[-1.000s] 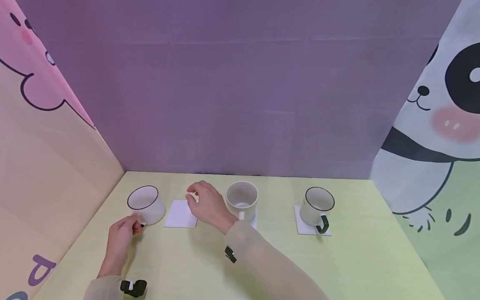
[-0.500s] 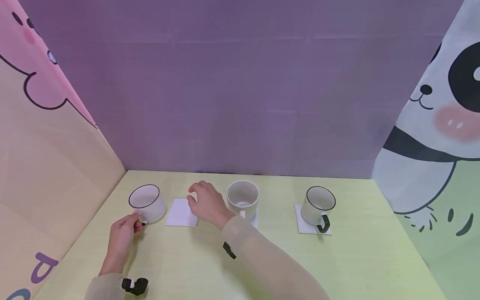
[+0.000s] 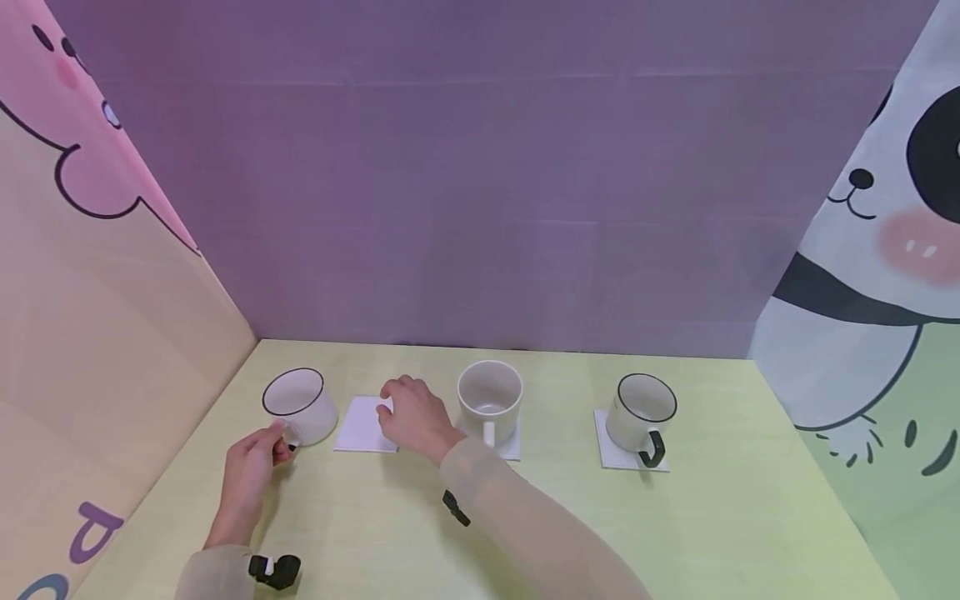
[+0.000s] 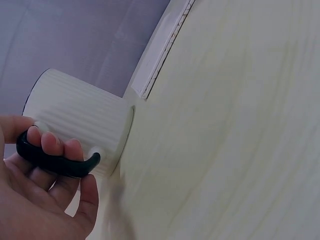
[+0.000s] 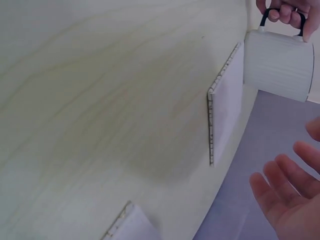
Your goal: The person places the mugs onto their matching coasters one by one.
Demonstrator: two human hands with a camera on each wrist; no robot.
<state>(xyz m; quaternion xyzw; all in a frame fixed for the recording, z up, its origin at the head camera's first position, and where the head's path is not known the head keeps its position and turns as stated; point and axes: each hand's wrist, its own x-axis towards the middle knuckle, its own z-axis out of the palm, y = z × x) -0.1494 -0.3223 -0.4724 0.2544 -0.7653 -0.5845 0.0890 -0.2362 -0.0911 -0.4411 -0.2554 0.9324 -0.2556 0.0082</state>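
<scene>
My left hand [image 3: 251, 467] grips a white ribbed mug with a dark rim [image 3: 303, 408] by its black handle [image 4: 57, 161]. Several fingers pass through the handle in the left wrist view. The mug's base is at or very near the table top. To its right lies a white square coaster [image 3: 362, 425], bare except for my right hand [image 3: 418, 417] hovering over its right side. The right fingers are loosely bent and hold nothing, as the right wrist view shows.
A white mug with a white handle [image 3: 489, 400] stands on a coaster [image 3: 512, 448] right of the right hand. Farther right, a dark-rimmed mug with a black handle [image 3: 641, 412] stands on another coaster [image 3: 609, 457]. A purple backdrop [image 3: 487, 208] rises behind the table [image 3: 712, 500].
The head view has shifted slightly, moving the scene a little to the right. The right hand sits slightly lower over the coaster. The left hand keeps its hold on the mug handle.
</scene>
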